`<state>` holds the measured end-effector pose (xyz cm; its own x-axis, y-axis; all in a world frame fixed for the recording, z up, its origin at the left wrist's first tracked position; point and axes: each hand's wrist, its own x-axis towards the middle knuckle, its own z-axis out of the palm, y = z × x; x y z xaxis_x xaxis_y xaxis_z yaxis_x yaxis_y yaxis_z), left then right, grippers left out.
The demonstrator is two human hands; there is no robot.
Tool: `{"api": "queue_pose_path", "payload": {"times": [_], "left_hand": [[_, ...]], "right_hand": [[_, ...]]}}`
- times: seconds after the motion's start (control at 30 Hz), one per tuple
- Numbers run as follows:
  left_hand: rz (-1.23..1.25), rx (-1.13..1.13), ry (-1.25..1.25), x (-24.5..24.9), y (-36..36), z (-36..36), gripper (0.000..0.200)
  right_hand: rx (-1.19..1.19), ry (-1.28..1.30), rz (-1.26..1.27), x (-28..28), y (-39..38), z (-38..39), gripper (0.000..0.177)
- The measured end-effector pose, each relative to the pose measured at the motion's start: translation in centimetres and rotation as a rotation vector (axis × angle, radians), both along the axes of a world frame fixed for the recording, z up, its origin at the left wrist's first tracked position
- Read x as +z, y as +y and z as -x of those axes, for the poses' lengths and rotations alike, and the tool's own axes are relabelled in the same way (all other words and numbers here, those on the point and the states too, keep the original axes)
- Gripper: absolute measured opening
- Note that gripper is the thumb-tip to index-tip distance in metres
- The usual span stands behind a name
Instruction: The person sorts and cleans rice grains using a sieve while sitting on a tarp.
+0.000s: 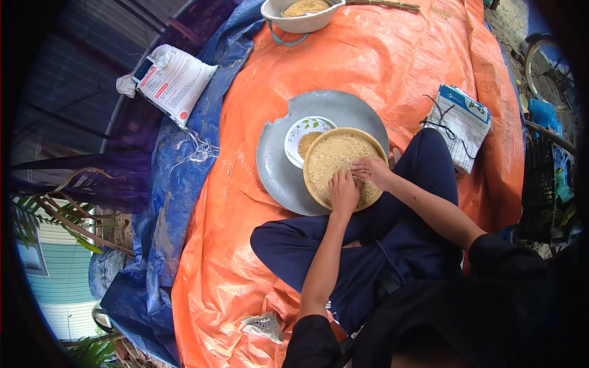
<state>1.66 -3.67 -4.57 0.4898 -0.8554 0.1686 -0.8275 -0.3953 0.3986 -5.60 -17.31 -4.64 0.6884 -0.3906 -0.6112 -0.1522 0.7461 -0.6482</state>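
Note:
A round, shallow tan basket or sieve [306, 170] rests against my crossed legs, holding a layer of pale grain [334, 152]. My left hand [345, 189] is in it with bent fingers at the grain. Beside it, my right hand [372, 172] reaches in from the right, its fingers drawn together near the left fingertips. Whatever lies between the fingers is too small to make out. Partly under the basket is a white plate with green leaf patterns [297, 130], with a small heap of browner grain [308, 142]. Both overlap a large grey round tray [276, 184] with a broken edge.
An orange tarp [208, 264] covers the ground, with a blue tarp [165, 208] along its left. A white basin [300, 23] of grain stands at the top. Printed sacks lie left [175, 86] and right [460, 126]. A crumpled cloth or wrapper [264, 326] lies near my left elbow.

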Motion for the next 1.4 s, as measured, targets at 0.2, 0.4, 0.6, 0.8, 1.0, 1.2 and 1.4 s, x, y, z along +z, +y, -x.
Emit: {"api": "queue_pose_path", "payload": {"times": [0.2,0.4,0.6,0.8,1.0,1.2,1.4], "left_hand": [[-0.071,-0.012,0.100,1.3,0.0,0.4,0.048],[-0.086,-0.110,0.145,1.2,0.0,1.0,0.039],[-0.126,-0.187,0.158,-0.3,-0.2,1.4,0.008],[-0.103,-0.175,0.174,-0.1,0.1,0.6,0.011],[-0.015,-0.048,0.219,0.6,0.4,-1.2,0.008],[0.046,0.019,0.240,0.9,0.6,-2.3,0.007],[0.039,0.045,0.253,1.3,0.7,-2.4,0.007]], "right_hand": [[-0.031,0.008,0.132,-0.5,-0.1,-0.2,0.030],[-0.114,-0.048,0.108,-1.1,-0.5,-0.3,0.027],[-0.127,-0.054,0.078,-0.8,-0.5,-0.2,0.027],[-0.129,-0.069,0.074,-1.0,-0.7,-0.1,0.027],[-0.135,-0.069,0.049,-0.9,-0.6,-0.2,0.025],[-0.125,-0.057,0.038,-0.8,-0.6,-0.3,0.024],[-0.122,-0.031,0.053,-0.5,-0.6,-0.2,0.025]]}}
